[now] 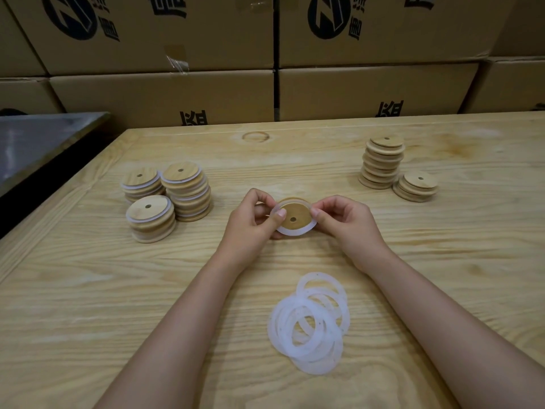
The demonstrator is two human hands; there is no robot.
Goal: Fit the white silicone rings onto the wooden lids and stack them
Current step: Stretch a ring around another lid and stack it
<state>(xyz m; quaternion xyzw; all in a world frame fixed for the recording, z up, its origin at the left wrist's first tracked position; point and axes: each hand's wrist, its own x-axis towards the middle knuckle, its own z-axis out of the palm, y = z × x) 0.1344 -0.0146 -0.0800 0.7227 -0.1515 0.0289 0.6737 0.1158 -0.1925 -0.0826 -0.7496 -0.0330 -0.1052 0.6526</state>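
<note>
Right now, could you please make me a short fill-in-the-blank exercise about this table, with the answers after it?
1. Both hands hold one wooden lid with a white ____ around it.
2. The loose rings lie on the table between the person's ____.
3. The stacks with white rings stand to the person's ____.
4. The bare lid stacks number ____.

Missing words: ring; forearms; left; two

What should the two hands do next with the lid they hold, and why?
Probably press the white ring down evenly around the lid. The left hand and right hand pinch its opposite sides, and the ring looks only partly seated. Ringed stacks wait on the left.
</note>
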